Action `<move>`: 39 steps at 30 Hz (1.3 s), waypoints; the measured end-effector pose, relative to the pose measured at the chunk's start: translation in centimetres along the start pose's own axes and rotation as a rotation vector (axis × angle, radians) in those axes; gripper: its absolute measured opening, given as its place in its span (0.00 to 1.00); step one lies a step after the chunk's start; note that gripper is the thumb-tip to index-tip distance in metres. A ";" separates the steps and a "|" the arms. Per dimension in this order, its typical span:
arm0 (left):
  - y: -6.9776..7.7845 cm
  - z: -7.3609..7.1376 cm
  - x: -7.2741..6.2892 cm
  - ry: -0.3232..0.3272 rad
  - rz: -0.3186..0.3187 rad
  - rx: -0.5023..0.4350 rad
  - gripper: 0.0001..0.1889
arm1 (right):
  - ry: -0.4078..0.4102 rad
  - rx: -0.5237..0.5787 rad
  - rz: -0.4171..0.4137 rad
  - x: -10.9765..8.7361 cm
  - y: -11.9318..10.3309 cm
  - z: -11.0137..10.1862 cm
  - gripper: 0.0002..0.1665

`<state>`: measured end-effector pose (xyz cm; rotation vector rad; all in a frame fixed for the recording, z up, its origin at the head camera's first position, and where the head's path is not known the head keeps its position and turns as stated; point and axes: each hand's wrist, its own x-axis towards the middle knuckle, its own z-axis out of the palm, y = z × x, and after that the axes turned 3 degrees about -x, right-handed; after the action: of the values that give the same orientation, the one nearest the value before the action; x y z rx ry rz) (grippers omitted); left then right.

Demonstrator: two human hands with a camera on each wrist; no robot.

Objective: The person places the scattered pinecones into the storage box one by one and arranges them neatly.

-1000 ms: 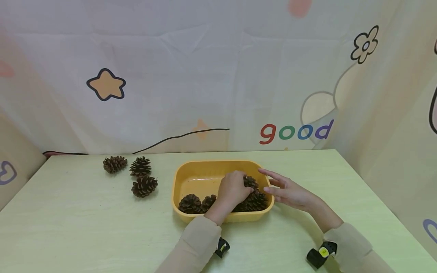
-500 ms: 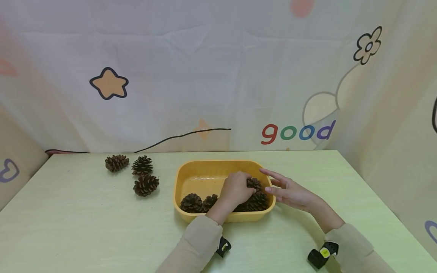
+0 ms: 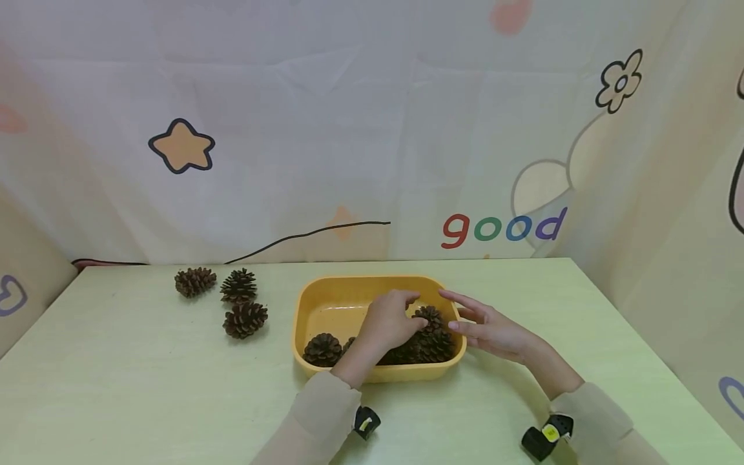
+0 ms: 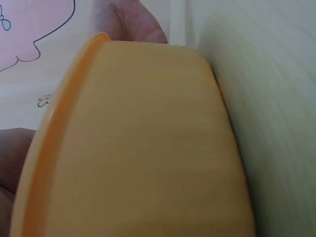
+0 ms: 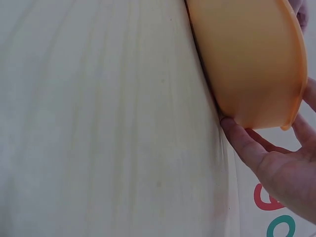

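Observation:
A yellow plastic tub (image 3: 372, 372) sits on the table with several brown pinecones (image 3: 322, 349) along its near side and right end. My left hand (image 3: 386, 326) reaches over the near rim into it, thumb and fingers spread apart. Its thumb tip lies right by the upper pinecone (image 3: 429, 317) of the right-hand group. At the tub's right end rests my right hand (image 3: 494, 330), fingers extended along the wall and thumb at the rim. In the right wrist view, one fingertip (image 5: 228, 122) touches low on the wall. The left wrist view shows mostly the tub's outer side.
Three more pinecones (image 3: 245, 320) stand at the back left of the pale green table (image 3: 145, 394). Printed cloth (image 3: 302, 142) hangs behind and at both sides. Each wrist carries a small black camera (image 3: 366, 423).
My left hand has opened its fingers from the upper right pinecone and drawn slightly left. That pinecone stays in the tub. The right hand keeps its place at the tub's end.

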<state>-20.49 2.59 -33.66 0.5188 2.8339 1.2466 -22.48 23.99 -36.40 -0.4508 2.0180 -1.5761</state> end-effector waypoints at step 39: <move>-6.6 -12.8 -8.7 0.243 0.055 -0.034 0.27 | 0.021 -0.015 0.009 -0.1 -0.2 0.2 0.43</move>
<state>-15.92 -13.33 -30.76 0.4778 3.0054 1.4597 -22.35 23.84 -36.20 -0.4322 2.0461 -1.5670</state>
